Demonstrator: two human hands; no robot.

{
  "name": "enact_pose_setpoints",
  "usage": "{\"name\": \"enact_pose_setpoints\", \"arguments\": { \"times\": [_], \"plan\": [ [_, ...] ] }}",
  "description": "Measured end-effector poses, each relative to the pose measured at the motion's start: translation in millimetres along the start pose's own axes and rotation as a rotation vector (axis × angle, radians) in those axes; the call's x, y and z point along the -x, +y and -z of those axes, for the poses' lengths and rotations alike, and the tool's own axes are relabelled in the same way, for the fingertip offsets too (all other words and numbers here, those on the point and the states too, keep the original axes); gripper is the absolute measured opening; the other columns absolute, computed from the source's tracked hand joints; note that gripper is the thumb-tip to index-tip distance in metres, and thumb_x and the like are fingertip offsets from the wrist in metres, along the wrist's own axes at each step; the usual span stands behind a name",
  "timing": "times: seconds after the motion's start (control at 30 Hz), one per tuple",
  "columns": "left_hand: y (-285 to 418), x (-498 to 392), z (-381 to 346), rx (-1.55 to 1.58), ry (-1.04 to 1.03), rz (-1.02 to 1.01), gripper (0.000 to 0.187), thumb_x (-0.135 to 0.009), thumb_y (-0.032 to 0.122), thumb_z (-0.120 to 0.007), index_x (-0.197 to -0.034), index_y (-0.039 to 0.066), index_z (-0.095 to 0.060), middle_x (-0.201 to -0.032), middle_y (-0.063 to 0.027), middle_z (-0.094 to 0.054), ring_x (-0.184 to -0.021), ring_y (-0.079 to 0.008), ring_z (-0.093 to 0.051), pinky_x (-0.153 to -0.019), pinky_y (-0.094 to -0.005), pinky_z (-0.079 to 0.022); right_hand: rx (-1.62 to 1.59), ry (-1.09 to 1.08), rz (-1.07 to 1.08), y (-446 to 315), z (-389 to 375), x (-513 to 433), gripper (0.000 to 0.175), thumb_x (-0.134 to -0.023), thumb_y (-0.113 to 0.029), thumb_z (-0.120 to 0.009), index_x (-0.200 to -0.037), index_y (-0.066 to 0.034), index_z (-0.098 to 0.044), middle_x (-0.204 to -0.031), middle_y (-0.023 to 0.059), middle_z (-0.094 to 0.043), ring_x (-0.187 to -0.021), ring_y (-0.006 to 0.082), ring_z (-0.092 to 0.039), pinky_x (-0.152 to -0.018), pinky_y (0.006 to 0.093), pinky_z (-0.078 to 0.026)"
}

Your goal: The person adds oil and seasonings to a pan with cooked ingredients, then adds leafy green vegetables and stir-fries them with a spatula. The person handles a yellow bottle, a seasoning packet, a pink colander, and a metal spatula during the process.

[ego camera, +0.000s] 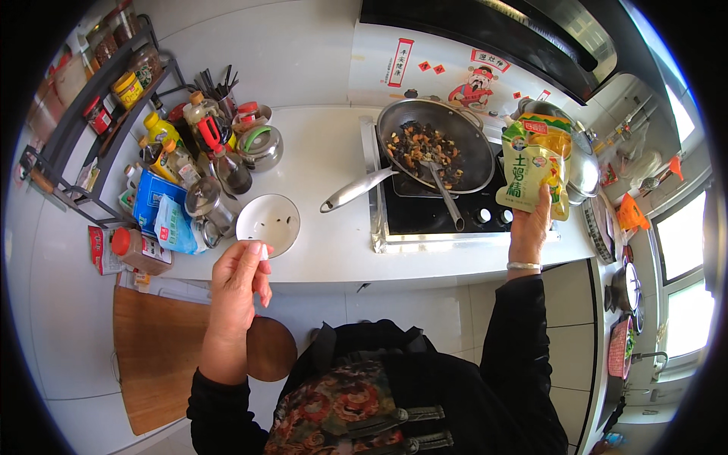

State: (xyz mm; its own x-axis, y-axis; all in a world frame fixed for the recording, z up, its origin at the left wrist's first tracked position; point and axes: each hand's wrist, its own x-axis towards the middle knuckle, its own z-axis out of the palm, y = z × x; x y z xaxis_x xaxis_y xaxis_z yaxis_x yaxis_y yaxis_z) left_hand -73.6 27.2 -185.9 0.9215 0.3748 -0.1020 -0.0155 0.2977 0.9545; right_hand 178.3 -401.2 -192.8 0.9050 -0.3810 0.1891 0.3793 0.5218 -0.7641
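My right hand (532,223) grips green and yellow seasoning pouches (526,170) that bear writing, held upright at the stove's right side. One seems to overlap the other. Pinched between the thumb and fingers of my left hand (242,278) is a small white piece (263,253), too small to identify. That hand is in front of a white bowl (267,219) with a few dark bits inside. A wok (483,165) stands on the gas stove (409,219), holding dark and orange chopped food (418,145). A metal spatula (446,196) rests in it, its handle over the near rim.
Bottles, jars and bags crowd the counter's left, with a glass jar (207,199) and a steel lidded pot (260,149) near the bowl. The wok's handle (355,190) juts left over the counter. A large steel pot (583,165) stands behind the pouches. A wooden board (159,352) is lower left.
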Motion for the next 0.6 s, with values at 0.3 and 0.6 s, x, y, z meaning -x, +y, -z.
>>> {"name": "enact_pose_setpoints", "arguments": {
  "times": [0.3,0.6],
  "plan": [
    [32,-28,-55,0.053,-0.18,-0.192,0.02,-0.099,0.011,-0.063,-0.113,-0.003,-0.064,-0.092,-0.0093,-0.065,-0.064,-0.0142,-0.065,-0.055,-0.0305,-0.057,-0.311,-0.314,-0.443,-11,-52,118,0.054,-0.1,-0.032,-0.06,-0.148,-0.0127,-0.046,-0.146,0.0075,-0.055,-0.134,0.0276,-0.052,-0.112,0.0479,-0.043],
    [68,-36,-57,0.042,-0.25,-0.35,0.024,-0.098,0.014,-0.067,-0.114,-0.004,-0.064,-0.094,-0.0112,-0.067,-0.067,-0.0159,-0.068,-0.064,-0.0311,-0.061,-0.326,-0.435,-0.782,19,-102,219,0.067,-0.097,-0.032,-0.067,-0.154,-0.0123,-0.037,-0.149,0.0075,-0.052,-0.135,0.0269,-0.053,-0.112,0.0471,-0.044]
  ]
}}
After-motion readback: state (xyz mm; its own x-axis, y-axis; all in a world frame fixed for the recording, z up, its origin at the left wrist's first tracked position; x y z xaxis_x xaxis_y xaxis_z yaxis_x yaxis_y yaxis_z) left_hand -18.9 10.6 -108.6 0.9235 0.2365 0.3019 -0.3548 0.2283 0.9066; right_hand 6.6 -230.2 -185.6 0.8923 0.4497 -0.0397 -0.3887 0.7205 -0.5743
